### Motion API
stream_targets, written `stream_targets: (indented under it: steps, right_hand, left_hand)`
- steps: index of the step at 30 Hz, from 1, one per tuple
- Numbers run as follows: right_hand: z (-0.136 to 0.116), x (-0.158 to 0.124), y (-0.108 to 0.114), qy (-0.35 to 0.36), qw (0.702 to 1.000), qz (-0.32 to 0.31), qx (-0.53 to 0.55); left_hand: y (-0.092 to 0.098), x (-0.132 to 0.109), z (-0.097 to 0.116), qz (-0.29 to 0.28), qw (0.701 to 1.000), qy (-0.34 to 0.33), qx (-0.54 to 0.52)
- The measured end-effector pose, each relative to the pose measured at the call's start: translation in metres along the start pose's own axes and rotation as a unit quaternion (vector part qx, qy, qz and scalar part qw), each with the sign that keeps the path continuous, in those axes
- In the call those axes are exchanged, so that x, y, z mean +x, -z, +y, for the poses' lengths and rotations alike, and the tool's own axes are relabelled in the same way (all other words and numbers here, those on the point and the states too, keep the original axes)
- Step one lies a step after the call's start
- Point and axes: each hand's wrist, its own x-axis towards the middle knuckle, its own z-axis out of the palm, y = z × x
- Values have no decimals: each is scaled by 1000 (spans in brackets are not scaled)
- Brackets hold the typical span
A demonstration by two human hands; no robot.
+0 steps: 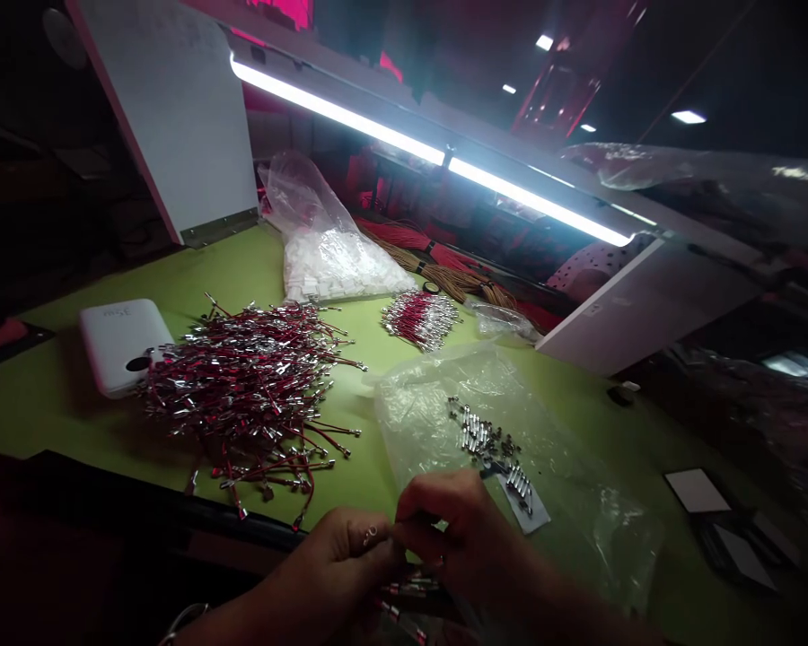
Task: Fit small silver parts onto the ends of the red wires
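Note:
At the bottom centre my left hand (350, 561) and my right hand (454, 529) meet, fingers pinched together. What lies between their fingertips is too small and dark to make out. Below them hang red wires with metal ends (410, 588), partly hidden by the hands. Left of my hands spreads a large heap of short red wires with silver terminals (249, 377). Just beyond my right hand, small metal parts (478, 435) lie on a clear plastic bag (417, 413), some of them on a small white card (535, 516).
A white power bank (121, 341) touches the heap's left side on the green table (20, 386). Farther back are a bag of white connectors (337, 260), a smaller wire bundle (421, 318) and coiled wires (444, 269). A lit tube lamp (343, 117) spans above. Dark-framed pads (697, 491) lie at right.

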Motion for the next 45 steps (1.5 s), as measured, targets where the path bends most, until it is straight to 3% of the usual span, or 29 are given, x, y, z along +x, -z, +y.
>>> stream_targets:
  steps: [3,6,9,10,13,16,19,24,27,29,31,37,41,45]
  right_hand:
    - [2,-2,-5,-47,998,10,33]
    - [10,2,3,-110,990,-34,77]
    - [25,17,26,-144,988,-48,-31]
    - [32,24,35,-153,979,3,-133]
    - [53,48,55,-182,946,106,-248]
    - [71,67,58,-206,926,127,-288]
    - [78,71,54,-205,931,134,-272]
    - [58,52,42,-165,973,93,-135]
    - [35,40,27,-151,987,41,34]
    - [22,35,17,-153,968,21,197]
    - [13,33,9,-157,942,8,295]
    - [7,28,5,-136,970,4,203]
    - [-3,19,7,-60,998,1,36]
    - [-13,11,4,5,999,-9,-49]
  left_hand:
    - [-1,2,-4,-15,999,3,-29]
    - [3,5,-2,13,1000,5,-3]
    - [9,8,3,56,997,-3,59]
    - [11,9,4,55,996,-3,66]
    - [15,12,5,12,1000,23,11]
    - [16,12,8,0,995,81,-62]
    - [16,7,14,19,992,97,-84]
    - [14,2,19,22,997,49,-57]
    - [12,3,20,9,999,38,-4]
    - [11,3,22,-6,1000,24,1]
    - [10,3,23,-21,1000,14,-12]
    - [10,0,19,-31,999,-1,38]
    - [10,-1,12,-22,996,-2,83]
    - [8,-2,7,-32,995,-17,95]
